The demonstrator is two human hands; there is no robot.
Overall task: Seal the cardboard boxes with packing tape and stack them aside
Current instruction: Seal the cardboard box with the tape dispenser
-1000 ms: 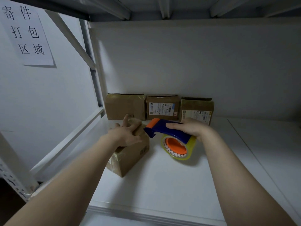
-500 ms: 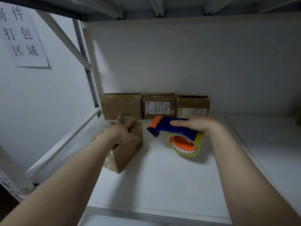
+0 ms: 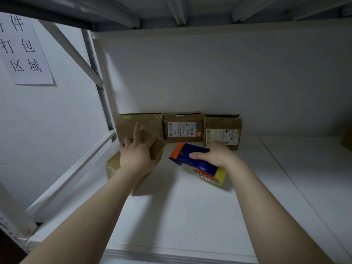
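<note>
A small taped cardboard box point(image 3: 114, 166) lies on the white shelf point(image 3: 190, 216) at the left. My left hand point(image 3: 137, 155) grips its top, with fingers spread over the far edge. My right hand point(image 3: 215, 155) holds the blue and orange tape dispenser point(image 3: 190, 153) just right of the box; its yellowish tape roll point(image 3: 215, 177) touches the shelf. Three cardboard boxes stand in a row against the back wall: a plain one point(image 3: 150, 122), a labelled one point(image 3: 182, 127) and another labelled one point(image 3: 222, 130).
A white shelf frame with a diagonal brace point(image 3: 76, 52) and a rail point(image 3: 76, 168) closes the left side. A paper sign point(image 3: 22, 52) hangs on the left wall. An upper shelf point(image 3: 190, 10) sits overhead. A brown object point(image 3: 347, 141) shows at the right edge.
Both hands have moved away from me toward the row of boxes. My left hand has pushed the small box back and left; the dispenser has shifted back with my right hand.
</note>
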